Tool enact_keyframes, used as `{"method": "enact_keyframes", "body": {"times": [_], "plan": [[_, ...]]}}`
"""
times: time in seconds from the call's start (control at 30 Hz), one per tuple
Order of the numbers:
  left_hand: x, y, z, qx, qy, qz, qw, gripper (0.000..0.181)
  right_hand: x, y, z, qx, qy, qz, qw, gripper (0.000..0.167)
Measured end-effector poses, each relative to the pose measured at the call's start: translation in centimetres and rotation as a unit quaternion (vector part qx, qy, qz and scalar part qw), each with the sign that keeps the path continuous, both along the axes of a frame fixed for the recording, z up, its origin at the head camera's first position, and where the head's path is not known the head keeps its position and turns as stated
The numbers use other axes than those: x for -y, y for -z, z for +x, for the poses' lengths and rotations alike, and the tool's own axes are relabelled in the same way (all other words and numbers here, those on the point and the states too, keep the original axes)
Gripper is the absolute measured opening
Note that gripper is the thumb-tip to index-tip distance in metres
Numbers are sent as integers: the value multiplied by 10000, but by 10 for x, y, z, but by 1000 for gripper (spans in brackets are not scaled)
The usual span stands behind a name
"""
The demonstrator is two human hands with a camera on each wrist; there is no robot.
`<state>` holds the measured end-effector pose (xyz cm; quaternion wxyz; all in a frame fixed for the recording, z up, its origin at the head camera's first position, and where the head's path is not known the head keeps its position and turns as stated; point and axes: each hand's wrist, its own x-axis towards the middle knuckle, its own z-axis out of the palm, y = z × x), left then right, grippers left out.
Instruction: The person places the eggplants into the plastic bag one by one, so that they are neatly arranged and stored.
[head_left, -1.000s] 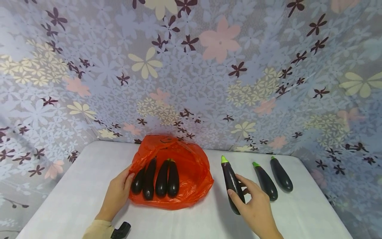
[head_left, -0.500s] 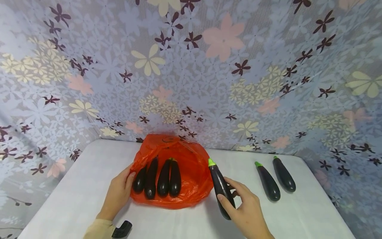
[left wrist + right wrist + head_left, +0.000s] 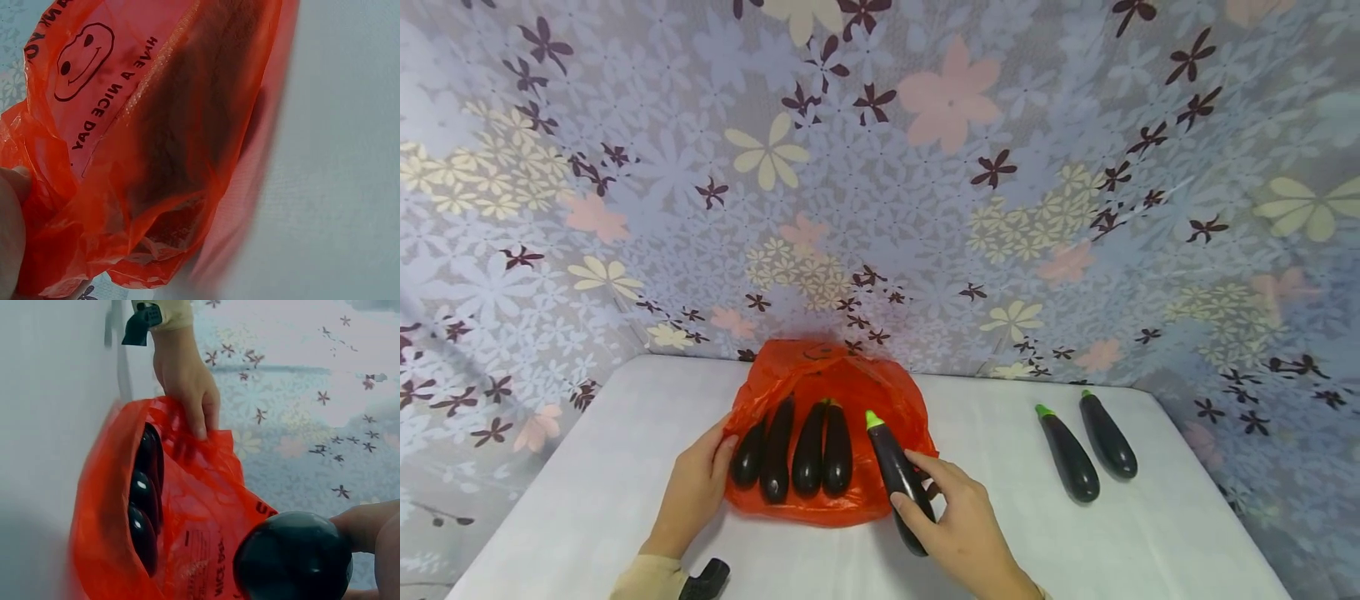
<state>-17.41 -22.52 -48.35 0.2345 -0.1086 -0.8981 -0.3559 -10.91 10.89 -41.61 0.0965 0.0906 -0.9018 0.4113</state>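
A red plastic bag [image 3: 868, 492] lies with its mouth facing the person, and several dark eggplants [image 3: 807, 454] rest side by side within it. At the bag's left edge, my left hand [image 3: 694, 483] pinches the plastic; in the right wrist view that hand [image 3: 187, 384] grips the bag's rim [image 3: 215, 447]. My right hand [image 3: 958, 521] holds another eggplant [image 3: 895, 471] by its thick half, green stem pointing away, over the right part of the bag's opening. Seen from the right wrist, the held eggplant's round end [image 3: 294, 559] is nearest the camera.
Two more eggplants [image 3: 1069, 457] [image 3: 1108, 437] lie on the right side of the white table [image 3: 1172, 525]. Behind the table hangs a flower-patterned cloth [image 3: 880, 208]. A black device [image 3: 706, 579] is at my left wrist.
My right hand has carried its eggplant leftward, from beside the bag to over its opening. The left hand has kept its grip on the bag's edge.
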Motion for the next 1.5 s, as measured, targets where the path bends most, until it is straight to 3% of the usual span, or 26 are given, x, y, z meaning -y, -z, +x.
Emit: {"method": "enact_keyframes", "body": {"times": [0.4, 0.93, 1.5], "plan": [[-1, -2, 2, -98, 10, 26, 9999, 40, 15, 8, -10, 14, -388, 66, 9992, 44], [-1, -3, -1, -210, 64, 13, 9998, 38, 32, 13, -28, 66, -432, -112, 9990, 48], [2, -4, -7, -23, 70, -91, 9999, 39, 54, 16, -48, -161, -329, -3, 9993, 49]]}}
